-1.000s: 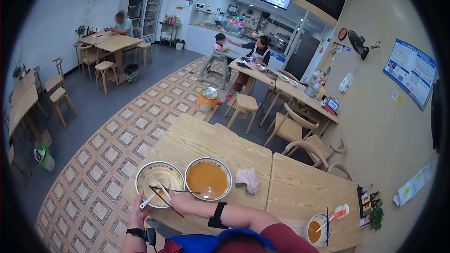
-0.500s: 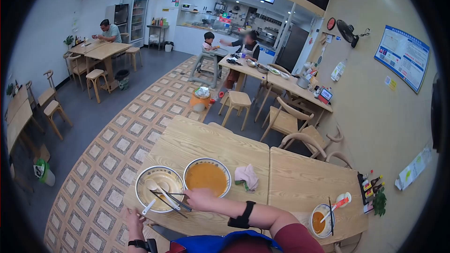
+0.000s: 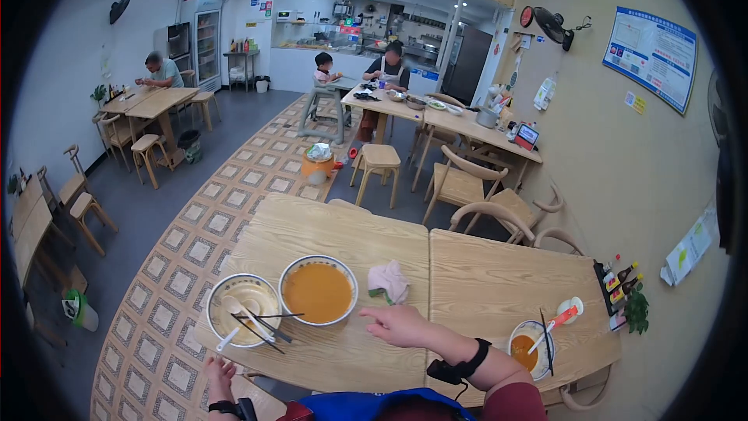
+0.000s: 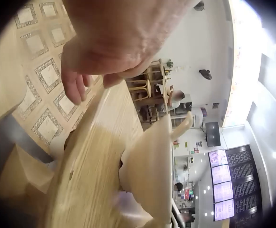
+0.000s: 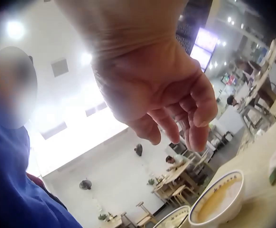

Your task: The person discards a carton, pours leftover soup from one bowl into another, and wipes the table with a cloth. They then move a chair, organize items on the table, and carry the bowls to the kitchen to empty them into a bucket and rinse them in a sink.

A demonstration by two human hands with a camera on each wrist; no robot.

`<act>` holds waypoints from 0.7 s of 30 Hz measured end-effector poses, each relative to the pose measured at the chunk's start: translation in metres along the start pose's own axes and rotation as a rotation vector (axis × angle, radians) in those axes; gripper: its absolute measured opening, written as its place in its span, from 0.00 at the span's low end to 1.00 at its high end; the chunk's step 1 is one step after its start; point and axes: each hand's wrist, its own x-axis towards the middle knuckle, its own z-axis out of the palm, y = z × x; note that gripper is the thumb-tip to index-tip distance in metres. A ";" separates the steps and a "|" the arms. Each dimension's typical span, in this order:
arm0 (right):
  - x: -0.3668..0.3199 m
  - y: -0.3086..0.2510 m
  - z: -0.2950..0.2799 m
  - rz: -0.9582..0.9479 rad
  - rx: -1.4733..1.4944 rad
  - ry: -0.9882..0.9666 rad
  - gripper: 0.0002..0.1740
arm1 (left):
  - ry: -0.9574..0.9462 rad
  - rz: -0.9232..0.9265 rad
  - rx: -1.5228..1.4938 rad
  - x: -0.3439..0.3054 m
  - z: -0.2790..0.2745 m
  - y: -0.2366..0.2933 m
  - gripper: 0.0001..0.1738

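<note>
My right hand (image 3: 396, 326) hovers over the table just right of the soup bowl (image 3: 318, 290), holding nothing; the right wrist view shows its fingers (image 5: 198, 104) loosely bent. My left hand (image 3: 220, 380) is empty at the table's near left edge, below the other bowl (image 3: 226, 288), fingers relaxed. That bowl holds white spoons (image 3: 232, 305) and dark chopsticks (image 3: 273, 316) lying across it. In the left wrist view the hand (image 4: 114, 52) is above the table edge, near a bowl (image 4: 149, 166). A pink cloth (image 3: 389, 281) lies right of the soup bowl.
At the right of the joined tables (image 3: 483, 281) stand a smaller bowl (image 3: 517, 326) with spoon and chopsticks, a white cup (image 3: 575, 306) and a condiment rack (image 3: 605, 284). Chairs (image 3: 460, 179) and a stool (image 3: 380, 157) stand beyond. Seated people are farther back.
My right hand has let go of the utensils, leaving them in the left bowl, and moved right past the soup bowl. My left hand has come off the bowl's rim and moved down.
</note>
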 end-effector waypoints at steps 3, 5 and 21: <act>-0.059 0.038 -0.027 0.048 0.105 0.107 0.21 | 0.064 0.175 0.025 0.020 -0.044 0.012 0.20; -0.109 0.058 -0.047 0.062 0.173 0.183 0.21 | 0.239 0.510 0.066 -0.001 -0.040 0.030 0.18; -0.392 0.197 -0.026 0.537 0.876 1.010 0.08 | -1.326 0.982 0.745 -0.421 0.275 -0.079 0.12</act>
